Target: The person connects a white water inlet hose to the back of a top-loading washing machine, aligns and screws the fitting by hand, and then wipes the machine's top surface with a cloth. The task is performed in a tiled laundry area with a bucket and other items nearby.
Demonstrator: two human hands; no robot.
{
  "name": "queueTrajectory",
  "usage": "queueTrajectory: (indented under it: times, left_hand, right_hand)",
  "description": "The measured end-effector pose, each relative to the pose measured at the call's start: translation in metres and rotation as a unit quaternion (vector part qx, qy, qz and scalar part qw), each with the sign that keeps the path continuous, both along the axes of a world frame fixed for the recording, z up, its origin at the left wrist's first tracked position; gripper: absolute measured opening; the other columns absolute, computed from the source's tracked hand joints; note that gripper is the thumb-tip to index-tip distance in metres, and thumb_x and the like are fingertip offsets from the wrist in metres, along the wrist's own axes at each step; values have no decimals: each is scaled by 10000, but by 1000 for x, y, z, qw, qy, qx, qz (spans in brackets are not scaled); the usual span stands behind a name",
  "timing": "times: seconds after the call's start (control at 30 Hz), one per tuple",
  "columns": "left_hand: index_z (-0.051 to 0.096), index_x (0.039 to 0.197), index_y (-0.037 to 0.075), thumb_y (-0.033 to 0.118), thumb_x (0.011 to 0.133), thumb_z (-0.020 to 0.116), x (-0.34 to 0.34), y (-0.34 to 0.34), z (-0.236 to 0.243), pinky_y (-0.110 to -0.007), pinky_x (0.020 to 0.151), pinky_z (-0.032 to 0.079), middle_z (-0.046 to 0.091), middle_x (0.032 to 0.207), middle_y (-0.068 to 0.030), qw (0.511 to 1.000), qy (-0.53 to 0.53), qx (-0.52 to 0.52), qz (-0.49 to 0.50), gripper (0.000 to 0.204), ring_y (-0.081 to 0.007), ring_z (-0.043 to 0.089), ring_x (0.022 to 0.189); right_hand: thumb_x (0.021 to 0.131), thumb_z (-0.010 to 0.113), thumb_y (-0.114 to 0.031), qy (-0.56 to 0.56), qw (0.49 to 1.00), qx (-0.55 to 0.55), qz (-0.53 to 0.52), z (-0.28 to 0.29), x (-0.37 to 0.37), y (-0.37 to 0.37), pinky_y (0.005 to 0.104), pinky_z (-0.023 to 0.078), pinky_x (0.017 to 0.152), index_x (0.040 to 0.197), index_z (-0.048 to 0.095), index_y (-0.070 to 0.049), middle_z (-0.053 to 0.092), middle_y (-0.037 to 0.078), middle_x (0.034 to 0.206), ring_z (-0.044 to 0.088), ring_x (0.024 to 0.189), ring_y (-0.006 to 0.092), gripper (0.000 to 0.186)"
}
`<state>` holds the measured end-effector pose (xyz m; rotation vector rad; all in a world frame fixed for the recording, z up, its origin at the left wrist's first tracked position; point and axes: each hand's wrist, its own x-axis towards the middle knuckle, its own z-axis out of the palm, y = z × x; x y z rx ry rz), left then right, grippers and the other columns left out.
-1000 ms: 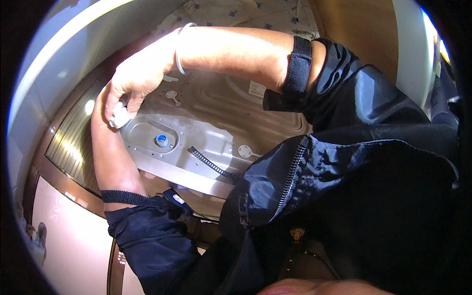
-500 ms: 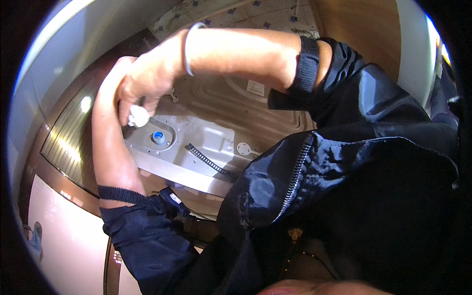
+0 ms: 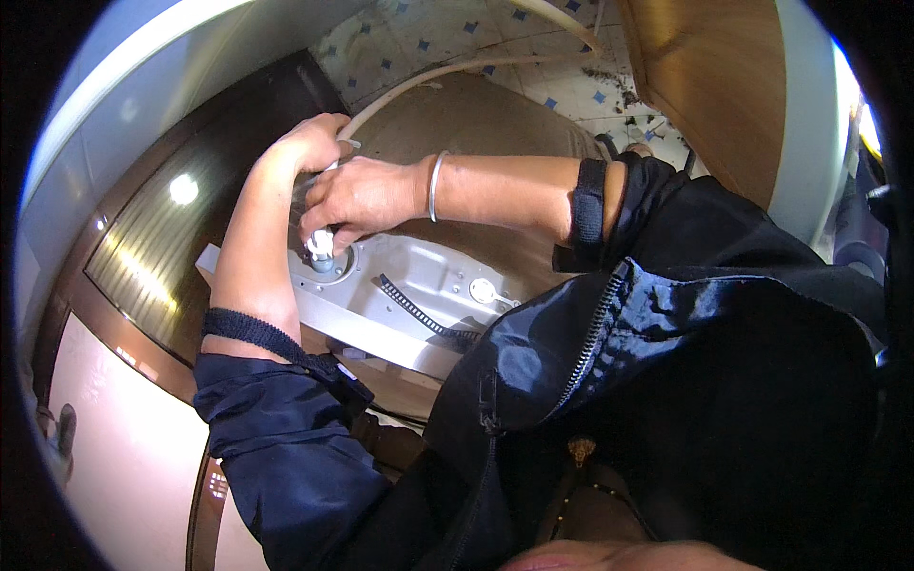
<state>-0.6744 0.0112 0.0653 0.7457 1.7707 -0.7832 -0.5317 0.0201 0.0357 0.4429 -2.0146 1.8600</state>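
My right hand [image 3: 357, 200] is closed on a white plastic fitting [image 3: 320, 245], holding it down on the blue-grey spout [image 3: 323, 264] in a recess of the metal panel [image 3: 424, 257]. Just above it, my left hand [image 3: 314, 145] is closed around a pale hose [image 3: 381, 98] where the hose ends near the panel; its fingertips are partly hidden. A black perforated strap [image 3: 407, 306] lies on the panel, right of the spout, beside a small white tab [image 3: 483, 291].
A dark brown ribbed door or panel [image 3: 162, 247] stands at the left, with a pale pink panel [image 3: 114, 419] below. A white curved wall [image 3: 114, 114] bounds the upper left. A wooden board [image 3: 724, 86] stands upper right, beside tiled flooring [image 3: 543, 81] with scattered dirt.
My right hand has moved down and right, bringing the white fitting onto the spout. My left hand has shifted right, and the pale hose and more floor now show.
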Motion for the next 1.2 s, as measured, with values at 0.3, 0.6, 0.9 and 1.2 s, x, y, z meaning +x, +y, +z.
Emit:
queueTrajectory:
  times: [0.3, 0.6, 0.9, 1.2]
  left_hand:
    - [615, 1204, 59, 202, 783, 661, 3, -1, -3, -395, 913, 491, 624, 1190, -191, 992, -26, -32, -120, 446, -324, 609, 1101]
    - [639, 1190, 90, 195, 766, 690, 6, 6, -4, -393, 886, 497, 654, 1114, -193, 986, -85, -57, -130, 440, -322, 623, 1068]
    - [633, 1193, 89, 174, 823, 622, 7, 3, -6, -398, 903, 490, 647, 1134, -185, 993, -21, -44, -105, 379, -312, 627, 1064]
    - [635, 1147, 43, 192, 851, 610, 6, 0, -7, -410, 886, 497, 651, 1116, -188, 993, -25, -15, -118, 333, -322, 634, 1046]
  right_hand:
    - [712, 747, -373, -8, 995, 103, -1, 7, -2, -5, 430, 515, 766, 1085, 628, -179, 662, 80, 930, 631, 921, 292, 437]
    - [749, 736, -225, 42, 997, 26, 60, 2, -6, 0, 395, 500, 812, 1178, 632, -186, 682, 76, 986, 636, 958, 265, 443]
    - [719, 744, -368, 10, 1000, -15, -3, -5, 2, -13, 427, 478, 827, 1043, 663, -114, 646, 82, 944, 610, 961, 288, 420]
    - [801, 647, -472, 30, 997, 35, -54, -1, 8, -22, 432, 397, 846, 1177, 572, -128, 573, 118, 1086, 558, 993, 300, 516]
